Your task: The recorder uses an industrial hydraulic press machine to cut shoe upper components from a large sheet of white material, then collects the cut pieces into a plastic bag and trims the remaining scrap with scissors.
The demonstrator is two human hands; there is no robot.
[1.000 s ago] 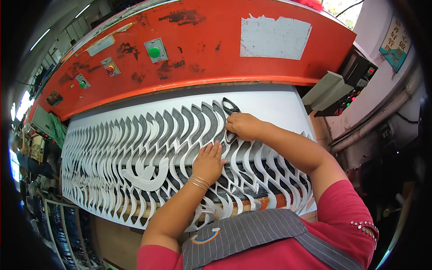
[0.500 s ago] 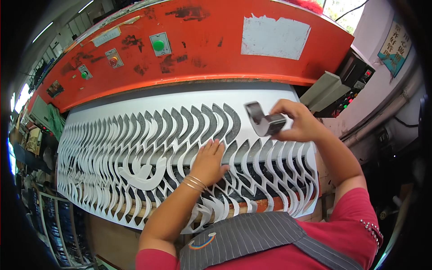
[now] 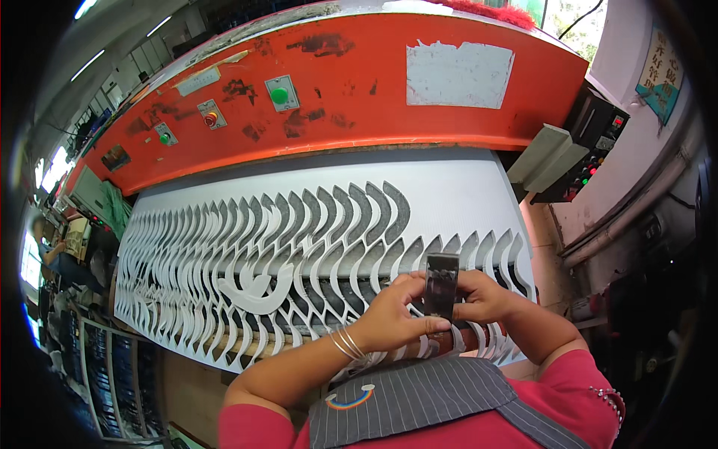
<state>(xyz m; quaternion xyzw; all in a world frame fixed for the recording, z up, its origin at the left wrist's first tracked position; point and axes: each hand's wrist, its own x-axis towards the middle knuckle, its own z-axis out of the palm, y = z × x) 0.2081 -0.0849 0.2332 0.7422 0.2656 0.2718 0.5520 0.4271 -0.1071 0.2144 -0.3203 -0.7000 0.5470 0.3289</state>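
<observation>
Both hands, left hand (image 3: 393,318) and right hand (image 3: 482,295), partly hiding a dark metal cutter (image 3: 441,283).

The press beam (image 3: 336,97) is orange-red with a pale grey patch (image 3: 458,73) and a green button (image 3: 279,95). The white sheet (image 3: 464,198) shows rows of curved grey cut-outs. The apron (image 3: 426,396) is grey pinstriped, the sleeves (image 3: 576,389) red.

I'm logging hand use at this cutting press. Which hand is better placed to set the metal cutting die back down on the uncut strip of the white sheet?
Probably the right hand: it grips the cutting die on the side nearest the uncut right edge of the white sheet. The left hand would have to cross over.
</observation>
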